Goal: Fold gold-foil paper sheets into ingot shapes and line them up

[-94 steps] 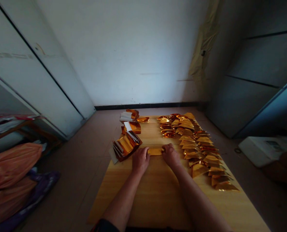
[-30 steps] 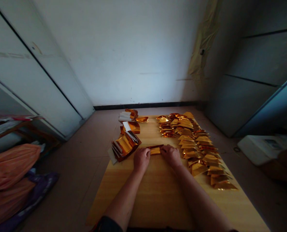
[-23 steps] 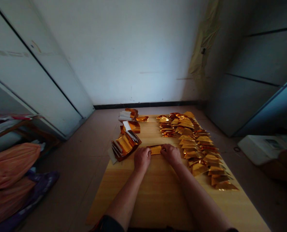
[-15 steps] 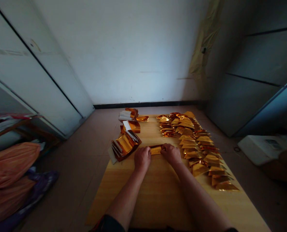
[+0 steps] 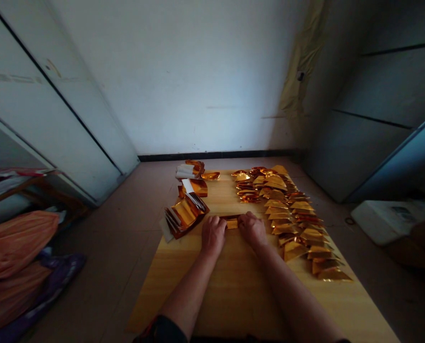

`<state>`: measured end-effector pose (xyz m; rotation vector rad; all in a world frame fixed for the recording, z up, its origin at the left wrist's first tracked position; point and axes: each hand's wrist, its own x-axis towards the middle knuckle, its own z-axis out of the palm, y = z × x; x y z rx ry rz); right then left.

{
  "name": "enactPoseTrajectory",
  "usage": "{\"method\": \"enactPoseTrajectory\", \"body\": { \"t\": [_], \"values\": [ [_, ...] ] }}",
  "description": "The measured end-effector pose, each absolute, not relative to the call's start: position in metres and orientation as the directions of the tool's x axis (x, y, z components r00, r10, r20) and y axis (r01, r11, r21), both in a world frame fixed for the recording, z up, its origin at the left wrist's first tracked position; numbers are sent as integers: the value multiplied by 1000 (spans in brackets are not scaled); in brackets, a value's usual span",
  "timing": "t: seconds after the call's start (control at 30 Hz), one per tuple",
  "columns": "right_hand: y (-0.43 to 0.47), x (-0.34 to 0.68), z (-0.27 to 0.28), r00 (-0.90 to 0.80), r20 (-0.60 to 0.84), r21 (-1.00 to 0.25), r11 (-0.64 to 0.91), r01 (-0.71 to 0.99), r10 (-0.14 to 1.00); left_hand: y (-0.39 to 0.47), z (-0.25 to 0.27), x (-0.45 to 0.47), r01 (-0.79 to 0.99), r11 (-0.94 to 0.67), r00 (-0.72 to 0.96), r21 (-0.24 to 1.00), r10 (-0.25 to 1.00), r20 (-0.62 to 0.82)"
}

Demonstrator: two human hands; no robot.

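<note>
Both of my hands grip one sheet of gold foil paper (image 5: pixel 232 223) over the wooden table (image 5: pixel 234 290). My left hand (image 5: pixel 213 233) has its fingers curled on the paper's left end, and my right hand (image 5: pixel 252 229) pinches the right end. Between them the paper shows as a narrow folded strip, its ends hidden by my fingers. Left of my hands lie fanned stacks of gold foil sheets (image 5: pixel 187 213) with white backs. Rows of folded gold paper pieces (image 5: pixel 282 209) fill the table's right side.
A single folded gold piece (image 5: pixel 211 176) lies near the table's far edge. Orange cloth (image 5: pixel 19 243) and a purple bag (image 5: pixel 51 281) are on the left. A white box (image 5: pixel 375 221) stands on the floor at right, with a white wall (image 5: pixel 205 81) beyond the table.
My left hand has shifted slightly right, closer to my right hand. The visible strip of foil paper between them is shorter and looks more folded.
</note>
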<state>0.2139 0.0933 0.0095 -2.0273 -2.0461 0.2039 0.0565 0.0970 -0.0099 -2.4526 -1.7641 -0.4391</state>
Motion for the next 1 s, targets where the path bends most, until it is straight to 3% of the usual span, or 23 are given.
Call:
{"method": "enactPoseTrajectory", "body": {
  "t": [0.43,0.67,1.0],
  "values": [
    [89,199,15,96,31,-242,-85,967,995,96,-8,54,912,-283,215,297,946,242],
    [87,193,18,128,17,-248,-119,961,992,99,-7,57,914,-225,157,337,964,216],
    [96,207,19,157,-129,-361,-194,912,979,100,-4,52,871,-224,161,437,971,178]
  ]
}}
